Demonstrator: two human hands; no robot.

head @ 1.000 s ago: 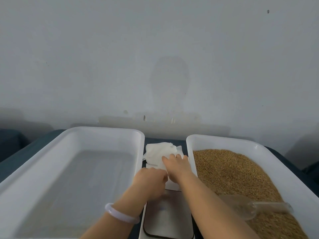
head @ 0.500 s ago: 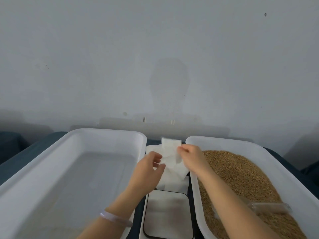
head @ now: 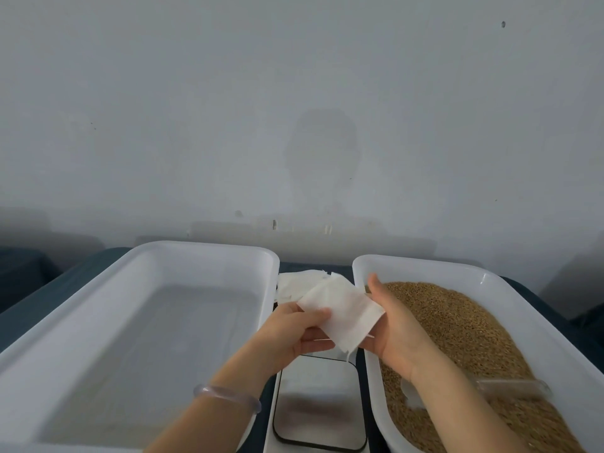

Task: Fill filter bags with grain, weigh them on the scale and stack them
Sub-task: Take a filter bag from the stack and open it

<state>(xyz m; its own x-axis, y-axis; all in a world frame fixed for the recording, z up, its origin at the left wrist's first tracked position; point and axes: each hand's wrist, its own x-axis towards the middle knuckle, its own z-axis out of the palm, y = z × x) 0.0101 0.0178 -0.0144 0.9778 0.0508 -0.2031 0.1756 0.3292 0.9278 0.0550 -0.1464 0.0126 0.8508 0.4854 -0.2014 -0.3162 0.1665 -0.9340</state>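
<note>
Bag in hand: one white filter bag [head: 343, 308] is held up in the air, over the gap between the two trays and above the far end of the scale [head: 318, 410]. It looks flat, with no grain in it yet.
Left hand: the left hand [head: 294, 335] pinches the near corner of the bag, thumb on top and fingers under it. There is a clear bracelet [head: 228, 395] on that wrist.
Right hand: the right hand [head: 395, 331] is loose, palm turned in. Its fingers reach under the far side of the bag and its thumb points up, off the bag. It is not squeezing anything.
Spare bags: a small pile of bags [head: 294, 284] lies on the table behind the scale, between the trays.
Grain: the grain [head: 457, 322] sits in the right tray [head: 490, 276]. A clear scoop [head: 510, 389] lies in it, and no hand is on it.
Left tray: I see no bags in the left tray [head: 196, 248].
Scale: nothing sits on its plate.
Done so far: I think only the first little bit is done. One bag is picked out of the pile.
Still to do: open the bag, scoop grain into it, put it on the scale, then stack it, most likely in the left tray. After that, the same for the other bags.
How far: very near the start, as far as I can tell.
</note>
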